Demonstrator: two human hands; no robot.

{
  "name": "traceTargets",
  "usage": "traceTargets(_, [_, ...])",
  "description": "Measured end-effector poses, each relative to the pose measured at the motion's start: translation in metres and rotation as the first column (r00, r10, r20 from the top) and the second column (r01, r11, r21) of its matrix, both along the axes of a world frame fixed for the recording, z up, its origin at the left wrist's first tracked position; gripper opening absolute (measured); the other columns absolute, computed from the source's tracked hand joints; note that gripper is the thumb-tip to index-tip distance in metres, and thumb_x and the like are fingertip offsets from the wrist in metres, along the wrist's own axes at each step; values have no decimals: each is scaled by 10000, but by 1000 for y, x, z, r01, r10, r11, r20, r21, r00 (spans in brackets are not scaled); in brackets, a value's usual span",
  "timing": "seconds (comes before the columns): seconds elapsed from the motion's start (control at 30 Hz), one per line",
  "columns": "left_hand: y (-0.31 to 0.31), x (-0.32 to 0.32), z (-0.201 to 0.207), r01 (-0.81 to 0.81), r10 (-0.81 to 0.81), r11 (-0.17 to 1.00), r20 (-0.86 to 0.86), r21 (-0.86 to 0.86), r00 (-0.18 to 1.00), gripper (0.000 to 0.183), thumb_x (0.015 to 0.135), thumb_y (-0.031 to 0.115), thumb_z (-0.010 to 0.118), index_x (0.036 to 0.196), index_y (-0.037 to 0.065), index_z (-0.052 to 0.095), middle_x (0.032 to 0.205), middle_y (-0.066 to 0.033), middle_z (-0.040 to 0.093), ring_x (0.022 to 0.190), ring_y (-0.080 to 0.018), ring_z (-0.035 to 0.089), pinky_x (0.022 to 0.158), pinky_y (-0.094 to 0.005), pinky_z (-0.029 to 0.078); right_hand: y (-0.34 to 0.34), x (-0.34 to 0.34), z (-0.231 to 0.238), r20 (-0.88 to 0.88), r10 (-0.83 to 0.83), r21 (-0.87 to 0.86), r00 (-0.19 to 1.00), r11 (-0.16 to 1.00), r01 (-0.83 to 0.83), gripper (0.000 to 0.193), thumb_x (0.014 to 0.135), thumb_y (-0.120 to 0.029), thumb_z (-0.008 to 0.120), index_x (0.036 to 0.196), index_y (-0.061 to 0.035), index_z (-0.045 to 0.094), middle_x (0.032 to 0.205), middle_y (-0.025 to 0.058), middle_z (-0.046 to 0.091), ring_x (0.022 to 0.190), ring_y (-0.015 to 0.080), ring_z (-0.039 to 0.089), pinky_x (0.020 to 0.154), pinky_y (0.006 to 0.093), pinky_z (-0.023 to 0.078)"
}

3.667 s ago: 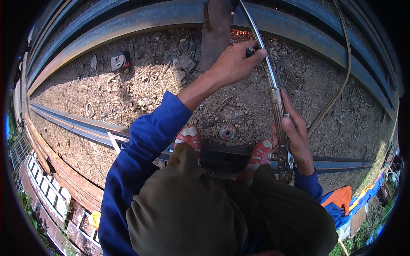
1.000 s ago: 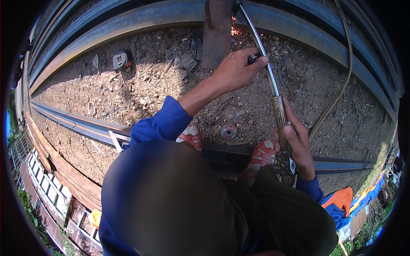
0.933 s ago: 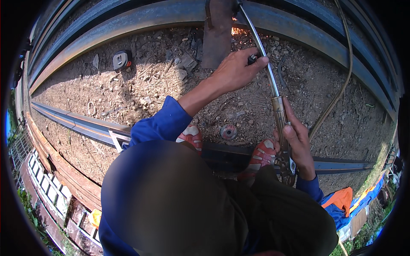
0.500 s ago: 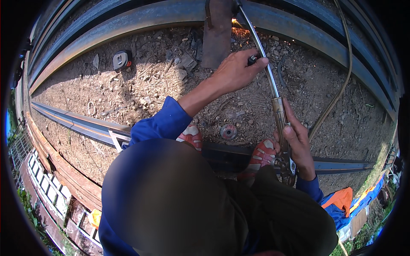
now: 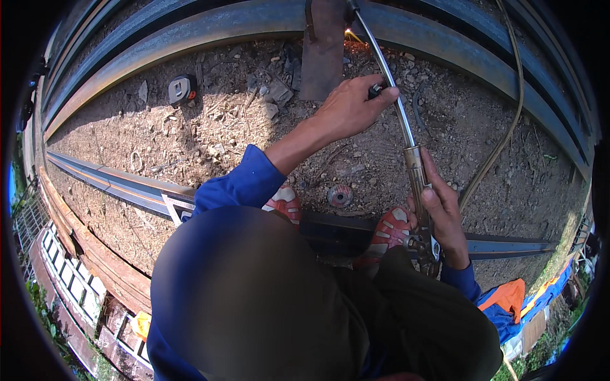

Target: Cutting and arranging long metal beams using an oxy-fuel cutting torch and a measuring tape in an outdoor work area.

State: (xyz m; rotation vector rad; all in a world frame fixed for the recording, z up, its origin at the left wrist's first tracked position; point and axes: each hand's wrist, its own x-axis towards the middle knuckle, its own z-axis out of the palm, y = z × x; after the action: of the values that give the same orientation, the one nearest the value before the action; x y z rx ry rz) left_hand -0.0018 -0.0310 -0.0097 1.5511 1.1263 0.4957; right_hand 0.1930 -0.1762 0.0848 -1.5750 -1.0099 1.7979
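A long metal cutting torch [image 5: 389, 79] runs from beside my lap up to a rusty steel plate [image 5: 321, 73]. My right hand [image 5: 445, 213] is wrapped round its brass-coloured handle, above the valves. My left hand [image 5: 352, 106] is closed on a small black object [image 5: 375, 91], whose kind I cannot make out. Its thumb and fingertips rest against the torch's shiny tube. The torch head is at the top edge, partly cut off. Beside the plate's right edge, a bright flame [image 5: 349, 32] glows with sparks against the steel beam [image 5: 419, 39].
A tape measure [image 5: 182, 90] lies on the stony dirt to the left. A round disc [image 5: 340, 196] lies between my red shoes. A hose [image 5: 508, 136] curves down the right side. Another beam [image 5: 121, 184] crosses near my feet. Orange and blue cloth [image 5: 505, 301] lies at lower right.
The scatter of sparks near the plate has shrunk, with a yellow streak now pointing down to the right. Both hands and the torch have barely moved.
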Motion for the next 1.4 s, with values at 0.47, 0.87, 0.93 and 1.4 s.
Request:
traceTargets(0.47, [-2,0,2,-1,1,1000,17,-6,1000,577,951,552,492,1059,5,644,630,-92,548,595,-152,530,561,-380,416,-2,2,1,-3,18,-3,1000,1000,-18,718,973,-421,501,1514,-50,207,732,23,516,584,74,508,519,223,442])
traceTargets(0.87, [-1,1,6,0,0,1000,-30,-5,1000,591,945,570,489,1054,13,654,588,-71,523,563,-144,523,540,-369,403,-3,0,-2,41,-60,0,997,998,60,873,860,-532,575,1503,-42,245,725,44,544,519,82,525,465,204,450])
traceTargets(0.93, [1,1,4,0,-1,1000,-43,-6,999,583,944,565,494,1053,16,656,588,-71,525,562,-145,523,541,-368,405,-1,1,0,4,-42,5,999,999,42,839,890,-485,573,1504,-29,228,768,45,548,560,78,521,490,215,447])
traceTargets(1.4, [9,-1,9,-16,14,999,-45,-50,999,583,938,562,509,1123,26,640,616,-77,552,595,-140,538,561,-347,418,0,1,-2,-17,-20,30,1000,999,21,802,914,-394,588,1507,-14,205,824,46,548,626,78,529,526,224,449])
